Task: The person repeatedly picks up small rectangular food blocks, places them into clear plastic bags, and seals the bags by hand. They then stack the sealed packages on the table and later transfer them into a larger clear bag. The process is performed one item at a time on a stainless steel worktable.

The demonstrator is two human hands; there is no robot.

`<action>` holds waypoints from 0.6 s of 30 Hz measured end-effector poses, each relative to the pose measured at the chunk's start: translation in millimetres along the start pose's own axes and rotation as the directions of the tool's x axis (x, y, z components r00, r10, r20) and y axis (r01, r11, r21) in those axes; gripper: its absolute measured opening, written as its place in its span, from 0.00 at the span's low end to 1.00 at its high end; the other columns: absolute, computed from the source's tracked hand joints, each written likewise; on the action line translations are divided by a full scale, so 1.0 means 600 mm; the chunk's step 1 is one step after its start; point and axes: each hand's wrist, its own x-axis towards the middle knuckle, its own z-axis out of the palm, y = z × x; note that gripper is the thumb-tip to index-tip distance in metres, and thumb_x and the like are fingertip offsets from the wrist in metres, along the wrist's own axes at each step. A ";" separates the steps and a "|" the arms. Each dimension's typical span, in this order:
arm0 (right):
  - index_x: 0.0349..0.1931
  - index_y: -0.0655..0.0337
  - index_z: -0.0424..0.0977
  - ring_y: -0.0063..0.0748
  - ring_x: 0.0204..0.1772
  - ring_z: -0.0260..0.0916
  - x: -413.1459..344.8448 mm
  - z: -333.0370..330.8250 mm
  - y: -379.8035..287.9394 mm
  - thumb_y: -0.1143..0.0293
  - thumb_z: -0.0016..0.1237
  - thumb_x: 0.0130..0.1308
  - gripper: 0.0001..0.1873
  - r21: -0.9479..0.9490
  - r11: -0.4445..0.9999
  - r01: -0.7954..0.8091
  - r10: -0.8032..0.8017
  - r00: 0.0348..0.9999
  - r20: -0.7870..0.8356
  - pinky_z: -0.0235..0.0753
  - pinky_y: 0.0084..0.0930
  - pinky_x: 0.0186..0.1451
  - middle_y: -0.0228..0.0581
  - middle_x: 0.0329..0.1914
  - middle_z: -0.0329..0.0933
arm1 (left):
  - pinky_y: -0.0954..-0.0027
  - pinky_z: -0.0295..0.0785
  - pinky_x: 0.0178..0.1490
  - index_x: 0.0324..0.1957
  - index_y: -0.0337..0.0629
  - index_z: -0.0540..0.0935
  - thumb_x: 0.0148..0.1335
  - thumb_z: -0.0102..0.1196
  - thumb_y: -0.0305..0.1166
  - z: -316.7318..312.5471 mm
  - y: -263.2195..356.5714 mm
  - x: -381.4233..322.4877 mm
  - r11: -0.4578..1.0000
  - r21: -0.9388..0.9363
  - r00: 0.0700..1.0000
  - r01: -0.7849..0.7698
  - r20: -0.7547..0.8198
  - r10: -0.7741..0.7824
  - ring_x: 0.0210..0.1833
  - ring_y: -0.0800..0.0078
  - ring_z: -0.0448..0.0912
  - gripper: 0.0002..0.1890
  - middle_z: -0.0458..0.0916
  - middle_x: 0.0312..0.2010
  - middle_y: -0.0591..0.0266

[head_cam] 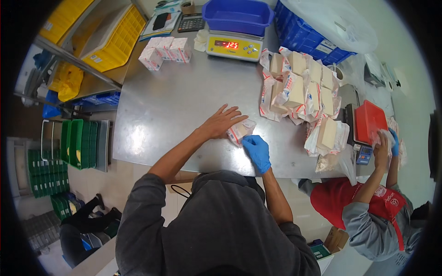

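Observation:
My bare left hand (221,123) rests with fingers spread on the left side of a paper-wrapped yeast block (238,134) near the front of the steel table. My right hand (257,151), in a blue glove, has its fingertips at the near right corner of the same wrapper. Part of the pale block shows between the folds. To the right lie several yeast blocks (295,93) in opened printed wrappers, one of them (327,134) nearer the front edge. Several fully wrapped blocks (165,49) stand at the back left of the table.
A yellow scale (234,47) bearing a blue tub (238,15) stands at the back, beside a calculator (191,24) and blue crate (304,34). On the right, a co-worker in a red apron handles plastic by a red tub (371,120). Yellow crates (114,41) sit left.

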 end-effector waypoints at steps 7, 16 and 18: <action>0.38 0.62 0.82 0.30 0.35 0.77 0.002 -0.018 -0.044 0.59 0.60 0.56 0.16 -0.154 0.988 -0.008 0.013 0.999 0.031 0.75 0.27 0.42 0.40 0.33 0.80 | 0.51 0.53 0.73 0.69 0.54 0.63 0.41 0.72 0.37 0.019 -0.016 0.023 0.998 -0.033 0.998 -0.059 0.032 0.060 0.67 0.59 0.64 0.49 0.71 0.57 0.58; 0.33 0.61 0.78 0.42 0.35 0.77 0.010 -0.029 -0.041 0.63 0.54 0.59 0.10 -0.091 0.990 0.104 -0.095 0.991 0.097 0.75 0.33 0.43 0.45 0.31 0.79 | 0.57 0.63 0.60 0.67 0.51 0.66 0.38 0.73 0.39 0.018 -0.013 0.027 0.995 -0.091 0.999 0.048 -0.014 -0.050 0.59 0.60 0.70 0.48 0.73 0.53 0.57; 0.32 0.62 0.75 0.43 0.35 0.76 -0.004 -0.046 -0.067 0.65 0.52 0.59 0.09 -0.097 0.990 0.102 -0.090 0.989 0.119 0.74 0.35 0.42 0.45 0.32 0.78 | 0.57 0.65 0.56 0.66 0.49 0.66 0.40 0.72 0.41 0.024 -0.002 0.029 0.979 -0.080 0.979 0.188 -0.070 -0.194 0.57 0.59 0.71 0.47 0.73 0.52 0.56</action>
